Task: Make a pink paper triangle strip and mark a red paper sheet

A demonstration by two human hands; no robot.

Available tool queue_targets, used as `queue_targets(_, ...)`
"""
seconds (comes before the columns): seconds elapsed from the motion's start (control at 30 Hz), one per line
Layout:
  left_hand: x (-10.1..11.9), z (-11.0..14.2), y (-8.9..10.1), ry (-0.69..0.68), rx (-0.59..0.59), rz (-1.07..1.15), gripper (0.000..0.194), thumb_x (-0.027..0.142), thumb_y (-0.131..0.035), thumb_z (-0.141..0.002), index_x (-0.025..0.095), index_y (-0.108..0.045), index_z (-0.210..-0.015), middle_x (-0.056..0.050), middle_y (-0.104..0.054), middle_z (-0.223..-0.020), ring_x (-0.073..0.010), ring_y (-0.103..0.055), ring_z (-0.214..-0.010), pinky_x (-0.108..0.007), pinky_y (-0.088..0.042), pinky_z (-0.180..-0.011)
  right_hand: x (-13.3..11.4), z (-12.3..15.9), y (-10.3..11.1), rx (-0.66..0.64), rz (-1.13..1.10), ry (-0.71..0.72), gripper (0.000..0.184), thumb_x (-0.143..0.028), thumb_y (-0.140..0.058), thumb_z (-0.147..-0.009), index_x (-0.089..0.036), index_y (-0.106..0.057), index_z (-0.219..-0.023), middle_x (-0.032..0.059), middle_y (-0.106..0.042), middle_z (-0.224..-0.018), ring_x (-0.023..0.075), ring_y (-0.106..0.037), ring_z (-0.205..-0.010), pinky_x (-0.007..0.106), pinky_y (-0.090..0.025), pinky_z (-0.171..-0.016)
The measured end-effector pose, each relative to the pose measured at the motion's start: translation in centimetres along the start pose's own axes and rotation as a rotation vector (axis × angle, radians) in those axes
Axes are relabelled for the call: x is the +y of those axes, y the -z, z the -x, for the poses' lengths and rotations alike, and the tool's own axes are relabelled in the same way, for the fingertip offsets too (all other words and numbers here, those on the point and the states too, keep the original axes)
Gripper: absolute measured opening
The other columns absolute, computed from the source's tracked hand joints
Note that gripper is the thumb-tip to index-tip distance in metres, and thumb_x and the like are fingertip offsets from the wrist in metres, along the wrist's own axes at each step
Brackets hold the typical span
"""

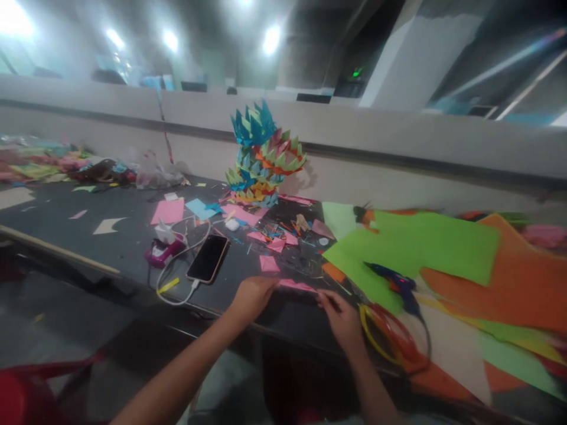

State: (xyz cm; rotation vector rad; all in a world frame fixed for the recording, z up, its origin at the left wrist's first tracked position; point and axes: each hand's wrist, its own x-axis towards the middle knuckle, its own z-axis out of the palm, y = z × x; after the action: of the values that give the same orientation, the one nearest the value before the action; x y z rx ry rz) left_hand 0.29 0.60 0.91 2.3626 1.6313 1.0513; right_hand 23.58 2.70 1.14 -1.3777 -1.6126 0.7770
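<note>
One pink strip (297, 285) bridges left hand (254, 298) and right hand (344, 320).

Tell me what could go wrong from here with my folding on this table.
The thin pink strip might crease or tear if the left grip and right grip pull too hard. The glue gun rests on green paper and, if hot, could mark it. The phone lies near the table's front edge; tugging its white cable could drag it off.
</note>
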Motion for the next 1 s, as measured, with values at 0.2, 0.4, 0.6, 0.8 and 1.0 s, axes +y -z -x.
queue_targets(0.2, -0.2, 0.0, -0.2, -0.018, 0.005, 0.054, 0.024, 0.023, -0.045, -0.089, 0.022, -0.063, -0.105, -0.004, -0.071, -0.093, -0.016, -0.067, -0.081, -0.026, -0.052, -0.075, -0.1, -0.3, 0.2, 0.021, -0.073, -0.067, 0.045, -0.056, -0.063, -0.065, -0.017, -0.067, -0.086, 0.008, -0.069, -0.078, 0.0218, -0.064, -0.065, 0.036, -0.053, -0.067)
queue_targets(0.4, -0.3, -0.1, -0.4, -0.023, 0.004, 0.122, 0.021, 0.023, -0.048, -0.088, 0.023, -0.066, -0.098, -0.003, -0.071, -0.092, -0.016, -0.066, -0.084, -0.026, -0.051, -0.078, -0.4, -0.2, 0.3, 0.06, -0.107, -0.053, 0.039, -0.052, -0.066, -0.062, -0.017, -0.066, -0.079, 0.0074, -0.068, -0.076, 0.0216, -0.064, -0.067, 0.035, -0.052, -0.066)
queue_targets(0.6, 0.0, 0.2, -0.2, 0.018, 0.027, 0.201, 0.019, 0.029, -0.051, -0.087, 0.023, -0.067, -0.094, -0.002, -0.071, -0.091, -0.0156, -0.067, -0.082, -0.027, -0.052, -0.078, -0.7, 0.1, 0.4, 0.036, -0.055, -0.021, 0.034, -0.051, -0.06, -0.069, -0.018, -0.064, -0.074, 0.0061, -0.066, -0.072, 0.0211, -0.062, -0.068, 0.032, -0.05, -0.065)
queue_targets(0.8, 0.1, 0.3, -0.1, 0.048, 0.057, 0.313, 0.023, 0.034, -0.049, -0.088, 0.02, -0.066, -0.094, -0.004, -0.071, -0.088, -0.0145, -0.067, -0.079, -0.024, -0.053, -0.072, -0.5, 0.6, 0.7, -0.088, -0.024, 0.001, 0.027, -0.044, -0.055, -0.077, -0.019, -0.064, -0.078, 0.0055, -0.067, -0.076, 0.0208, -0.062, -0.073, 0.029, -0.049, -0.067)
queue_targets(1.0, 0.4, 0.2, 0.1, 0.095, -0.051, 0.34, 0.021, 0.031, -0.047, -0.089, 0.022, -0.066, -0.086, 0.0, -0.067, -0.074, -0.0121, -0.064, -0.069, -0.021, -0.049, -0.064, -0.9, 0.9, 0.7, -0.185, -0.037, -0.029, 0.025, -0.043, -0.057, -0.078, -0.019, -0.066, -0.079, 0.0038, -0.068, -0.077, 0.0188, -0.062, -0.071, 0.026, -0.047, -0.066)
